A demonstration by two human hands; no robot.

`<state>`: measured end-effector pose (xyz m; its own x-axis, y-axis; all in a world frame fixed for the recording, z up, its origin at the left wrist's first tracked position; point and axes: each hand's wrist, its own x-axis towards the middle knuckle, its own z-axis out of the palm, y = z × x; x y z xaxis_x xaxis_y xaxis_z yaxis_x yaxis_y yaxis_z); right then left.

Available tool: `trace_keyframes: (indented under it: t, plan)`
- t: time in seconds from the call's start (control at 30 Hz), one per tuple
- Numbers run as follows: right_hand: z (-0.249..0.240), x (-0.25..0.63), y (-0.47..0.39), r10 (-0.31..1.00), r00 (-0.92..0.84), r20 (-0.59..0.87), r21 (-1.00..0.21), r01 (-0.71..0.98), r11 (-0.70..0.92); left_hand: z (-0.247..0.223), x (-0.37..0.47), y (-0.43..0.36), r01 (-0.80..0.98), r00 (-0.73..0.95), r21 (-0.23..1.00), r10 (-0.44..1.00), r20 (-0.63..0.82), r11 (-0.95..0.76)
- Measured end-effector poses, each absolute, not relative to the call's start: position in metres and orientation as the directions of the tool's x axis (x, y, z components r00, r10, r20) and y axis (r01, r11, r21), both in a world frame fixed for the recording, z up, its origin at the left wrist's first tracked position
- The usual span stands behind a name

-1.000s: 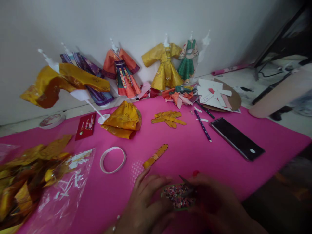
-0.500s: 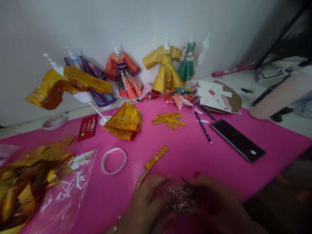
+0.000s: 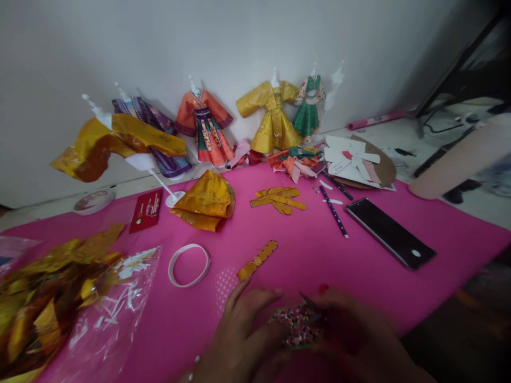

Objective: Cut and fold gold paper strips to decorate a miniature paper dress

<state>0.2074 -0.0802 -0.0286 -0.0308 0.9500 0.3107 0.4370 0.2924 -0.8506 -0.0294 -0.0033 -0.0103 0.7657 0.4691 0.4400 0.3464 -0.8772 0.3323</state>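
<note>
In the head view, my right hand (image 3: 351,324) is closed around what look like scissors (image 3: 309,303), with dark pointed blades and red at the handle. The blades lie over a small shallow tray of multicoloured beads (image 3: 299,327). Spread fingers mark my left hand (image 3: 243,324), which rests at the tray's left side; its lower fingers are dark and blurred. Just beyond its index fingertip lies a yellow fabric strip (image 3: 258,259) with beads on it, its near end at or almost touching that finger. A white dotted patch (image 3: 225,287) is beside the strip.
Small dress forms in coloured garments stand along the wall, among them a yellow dress (image 3: 274,117). On the pink mat lie yellow strips (image 3: 279,198), a pen (image 3: 333,210), a phone (image 3: 389,231), a white ring (image 3: 171,274) and a plastic bag (image 3: 120,330) with scraps.
The view has shifted slightly, so the things on the mat appear a little lower and to the right. Both hands stay at the bead tray, with the blades still over it.
</note>
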Motion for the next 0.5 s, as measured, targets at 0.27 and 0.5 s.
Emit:
trace_keyframes:
  t: [0.27,0.5]
  plan:
    - [-0.046,0.207,-0.091,0.965,0.009,0.262,-0.873,0.427,0.233,-0.032,-0.032,-0.001,0.288,0.790,0.298,0.402,0.463,-0.910]
    - [-0.032,0.204,-0.083,0.934,0.001,0.358,-0.805,0.506,0.308,-0.025,-0.030,-0.001,0.268,0.824,0.310,0.384,0.418,-0.912]
